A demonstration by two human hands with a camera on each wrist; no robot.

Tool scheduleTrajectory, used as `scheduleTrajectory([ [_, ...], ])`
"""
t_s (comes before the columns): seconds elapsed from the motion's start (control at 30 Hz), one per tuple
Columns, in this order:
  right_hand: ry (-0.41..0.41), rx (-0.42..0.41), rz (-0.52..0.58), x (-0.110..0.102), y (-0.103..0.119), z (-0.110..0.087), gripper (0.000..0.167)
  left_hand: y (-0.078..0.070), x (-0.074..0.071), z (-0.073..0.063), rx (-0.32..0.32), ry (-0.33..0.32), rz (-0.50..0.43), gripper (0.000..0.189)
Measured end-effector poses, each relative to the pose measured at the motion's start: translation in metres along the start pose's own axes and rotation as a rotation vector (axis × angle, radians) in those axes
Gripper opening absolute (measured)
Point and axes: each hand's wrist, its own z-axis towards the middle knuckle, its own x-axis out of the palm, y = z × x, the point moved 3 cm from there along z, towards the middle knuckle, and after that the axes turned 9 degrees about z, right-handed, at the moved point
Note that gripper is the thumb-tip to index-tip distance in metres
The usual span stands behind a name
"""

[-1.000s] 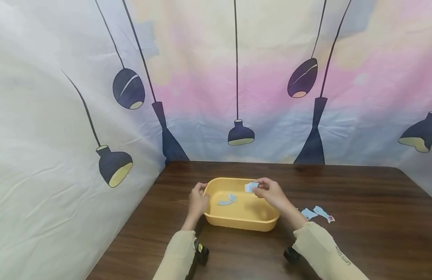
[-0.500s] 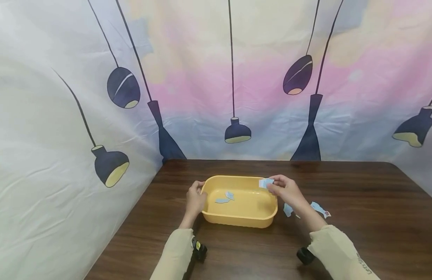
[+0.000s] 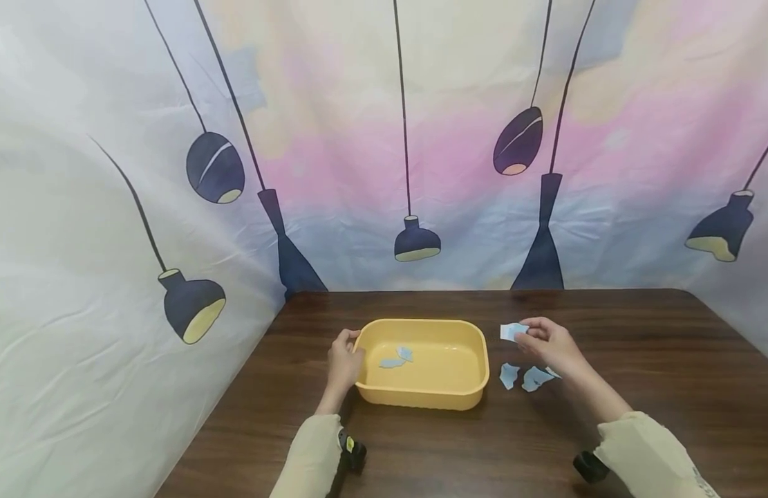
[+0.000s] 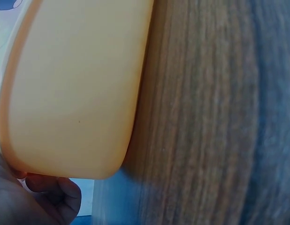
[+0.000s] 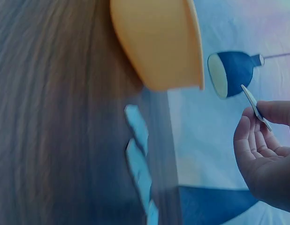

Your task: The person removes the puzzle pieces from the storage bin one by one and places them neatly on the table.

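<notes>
My left hand (image 3: 344, 363) grips the left rim of a yellow plastic tub (image 3: 421, 399). In the left wrist view, the fingers (image 4: 65, 197) are curled at the tub's end wall. Two scraps of light blue torn paper (image 3: 392, 363) lie inside the tub, toward its left side. To the right of the tub, my right hand (image 3: 554, 349) pinches a pale blue paper scrap (image 3: 511, 332) between thumb and fingers, raised above the table. Below that hand lie more torn paper scraps (image 3: 509, 375), partly hidden by it in the head view.
The dark wood table (image 3: 458, 456) extends to both sides of the tub. Behind it hangs a fabric backdrop (image 3: 352, 138) printed with lamps. Black wrist cameras (image 3: 590, 467) sit under both sleeves, close to the tabletop.
My right hand has moved right with the paper scrap, from over the tub to beyond its right rim. The left hand has stayed on the tub. The head view has shifted slightly.
</notes>
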Motion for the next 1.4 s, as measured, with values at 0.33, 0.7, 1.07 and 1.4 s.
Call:
scheduleTrajectory([
  [0.33, 0.000, 0.031, -0.003, -0.034, -0.031, -0.009, 0.054, 0.005, 0.001, -0.002, -0.019, -0.005, 0.004, 0.040],
  [0.7, -0.018, 0.122, -0.002, -0.076, -0.069, -0.018, 0.056, 0.005, 0.005, -0.001, 0.022, 0.002, 0.005, 0.039],
  [1.07, 0.020, 0.202, 0.033, -0.094, -0.087, -0.015, 0.058, 0.004, -0.001, 0.001, 0.006, -0.009, 0.013, 0.038],
  [1.4, 0.020, 0.245, 0.059, -0.097, -0.088, -0.014, 0.056, 0.004, -0.003, 0.004, -0.002, -0.001, 0.013, 0.041],
])
